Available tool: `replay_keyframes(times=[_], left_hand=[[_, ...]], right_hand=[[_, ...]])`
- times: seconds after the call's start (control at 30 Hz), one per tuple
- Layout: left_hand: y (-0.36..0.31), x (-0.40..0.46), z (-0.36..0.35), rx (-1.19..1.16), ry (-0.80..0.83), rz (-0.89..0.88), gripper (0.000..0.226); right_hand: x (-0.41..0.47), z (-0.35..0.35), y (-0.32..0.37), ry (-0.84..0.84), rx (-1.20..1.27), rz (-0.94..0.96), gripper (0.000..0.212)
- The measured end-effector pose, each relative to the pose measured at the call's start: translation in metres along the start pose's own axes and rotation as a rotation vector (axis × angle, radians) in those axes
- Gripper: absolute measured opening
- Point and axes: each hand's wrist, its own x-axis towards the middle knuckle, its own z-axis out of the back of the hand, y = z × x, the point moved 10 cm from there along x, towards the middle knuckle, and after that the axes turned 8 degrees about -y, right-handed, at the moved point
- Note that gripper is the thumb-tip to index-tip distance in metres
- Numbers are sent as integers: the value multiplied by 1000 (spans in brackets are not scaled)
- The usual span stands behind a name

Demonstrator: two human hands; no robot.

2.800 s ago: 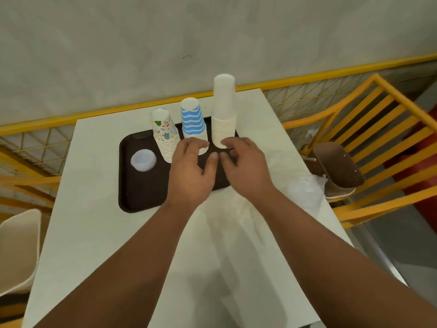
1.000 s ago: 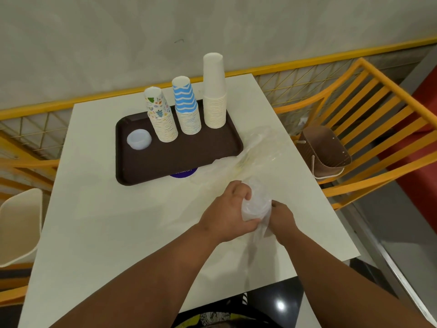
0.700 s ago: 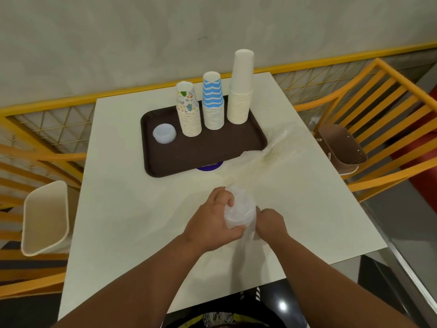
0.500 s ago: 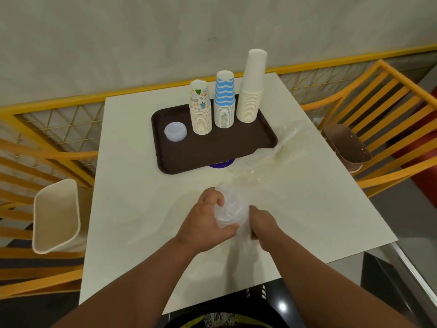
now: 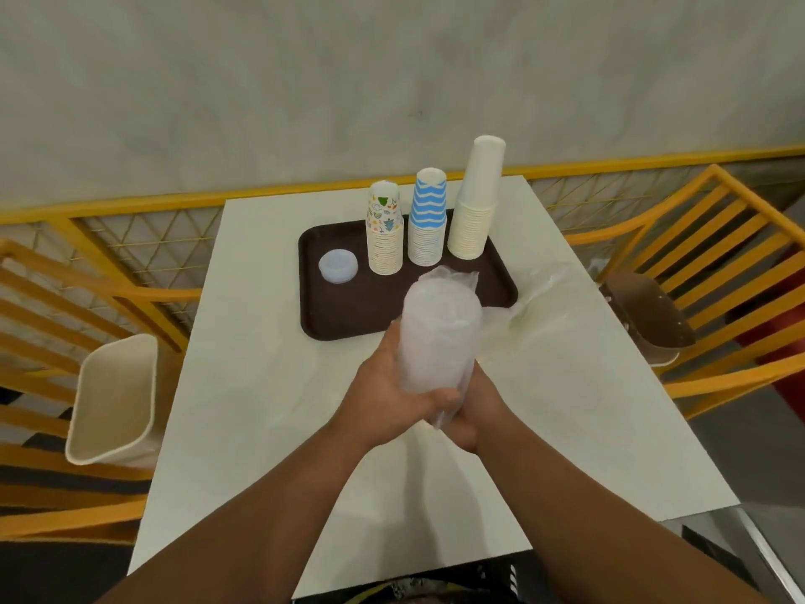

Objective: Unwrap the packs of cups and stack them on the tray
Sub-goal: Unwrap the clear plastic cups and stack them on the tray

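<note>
A brown tray [image 5: 339, 316] lies at the far middle of the white table [image 5: 261, 398]. On it stand three upside-down cup stacks: patterned cups [image 5: 384, 228], blue wavy cups [image 5: 428, 215] and a taller plain white stack [image 5: 477, 198]. A small stack of clear lids [image 5: 338, 266] sits at the tray's left. My left hand [image 5: 383, 403] grips the side of a wrapped pack of clear plastic cups [image 5: 440, 337], held upright above the table. My right hand [image 5: 475, 411] holds the wrap at the pack's bottom end.
Empty clear wrappers [image 5: 544, 307] lie on the table right of the tray. A cream chair seat [image 5: 113, 398] stands at the left and a brown seat [image 5: 649, 316] at the right, both with orange frames. A wall with a yellow rail runs behind.
Both hands have lifted the wrapped clear cup pack from low over the table and stood it upright in front of the tray. The view has shifted to the right.
</note>
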Motion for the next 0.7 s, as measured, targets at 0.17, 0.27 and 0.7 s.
replay_keyframes(times=[0.17,0.27,0.7], left_hand=[[-18,24,-21,-120,-220,22,103],[-33,38,-30,-173,-327,12,105],[-40,66,-23,-495,-255,49,100]], right_hand=[[12,11,57,-47,-267,-12,41],[21,23,75,-73,-392,-79,39],[11,13,133,-121,-364,-11,20]])
